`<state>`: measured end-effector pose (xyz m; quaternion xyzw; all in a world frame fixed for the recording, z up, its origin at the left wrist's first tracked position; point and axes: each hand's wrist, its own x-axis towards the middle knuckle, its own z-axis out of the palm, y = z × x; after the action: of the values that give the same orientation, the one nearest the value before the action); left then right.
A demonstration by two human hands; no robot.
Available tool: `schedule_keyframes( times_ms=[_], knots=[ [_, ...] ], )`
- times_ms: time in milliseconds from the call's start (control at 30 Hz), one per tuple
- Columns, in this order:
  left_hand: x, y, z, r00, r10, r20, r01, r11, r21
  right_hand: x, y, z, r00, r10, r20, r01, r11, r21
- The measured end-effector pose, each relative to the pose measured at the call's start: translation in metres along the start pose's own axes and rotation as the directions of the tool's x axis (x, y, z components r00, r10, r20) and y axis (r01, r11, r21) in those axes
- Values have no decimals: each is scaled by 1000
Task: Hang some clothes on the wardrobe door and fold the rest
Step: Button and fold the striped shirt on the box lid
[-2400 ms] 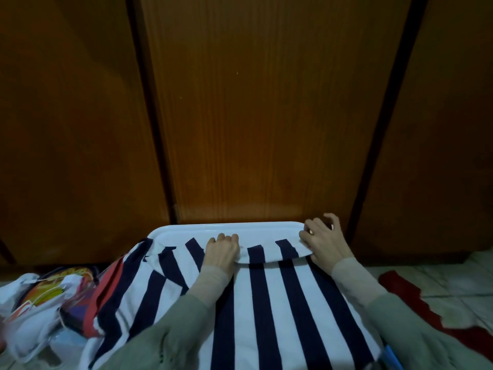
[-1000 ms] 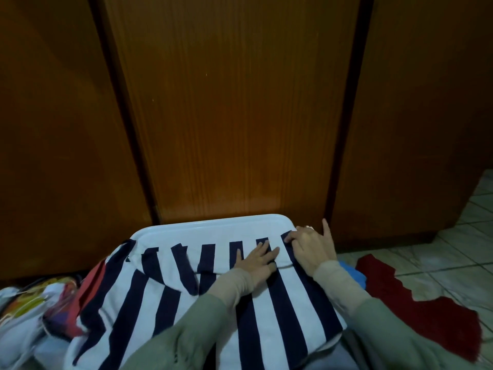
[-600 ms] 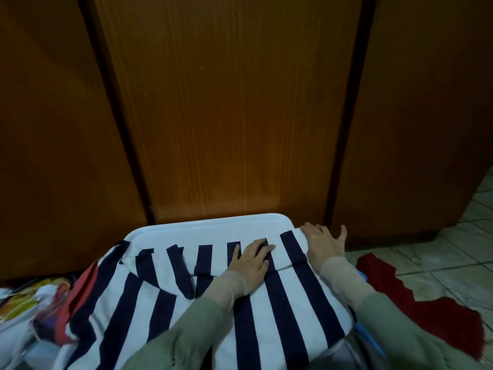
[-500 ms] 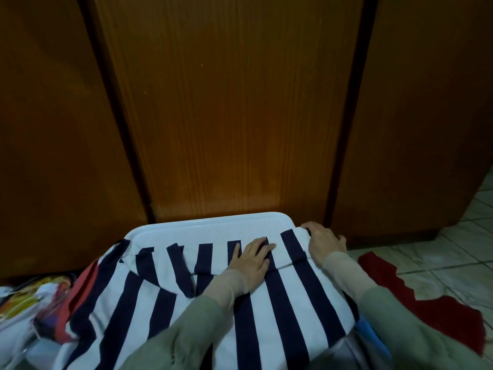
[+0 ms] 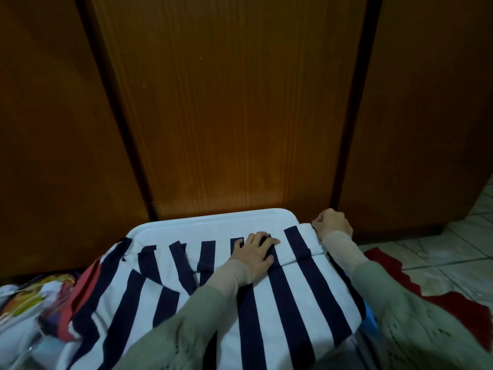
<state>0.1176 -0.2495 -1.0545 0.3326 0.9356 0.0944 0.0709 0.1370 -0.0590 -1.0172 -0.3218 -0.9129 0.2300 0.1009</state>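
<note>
1. Shirt [image 5: 288, 297]: white w/ navy stripes, spread over white tray [image 5: 213, 222] in front of wardrobe door [image 5: 234, 102].
2. Left hand [image 5: 253, 253] flat on shirt, fingers straight.
3. Right hand [image 5: 332, 222] curled at shirt's far right corner; grip hidden, can't tell.
4. Shirt's near edge cut off.

dim warm light | wardrobe doors [image 5: 234, 102] bow at edges | bottom-left clutter blurred | corners dark

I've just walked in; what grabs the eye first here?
The navy and white striped garment, spread over a white tray at the bottom centre. The left hand presses flat on it while the right hand curls at its far right corner. Behind rise tall wooden wardrobe doors.
</note>
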Motion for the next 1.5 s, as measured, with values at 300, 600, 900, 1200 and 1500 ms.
schedule_keyframes(
  times_ms=[300,600,900,1200,1500],
  knots=[
    [-1,0,2,1000,-3,-19,3,1000,-11,3,2,1,988,129,-84,-87,918,386],
    [1,3,3,1000,-30,-4,29,999,-42,9,0,2,979,191,71,-203,916,347],
    [-1,2,4,1000,-24,-8,23,997,-70,7,8,4,982,138,-130,-86,935,343],
    [-7,-2,10,1000,-21,-13,20,997,-80,-4,-4,21,909,-359,-211,296,913,-281],
    [-30,-37,6,986,-162,49,159,985,65,-56,-31,62,722,-496,482,664,693,-281]
  ],
)
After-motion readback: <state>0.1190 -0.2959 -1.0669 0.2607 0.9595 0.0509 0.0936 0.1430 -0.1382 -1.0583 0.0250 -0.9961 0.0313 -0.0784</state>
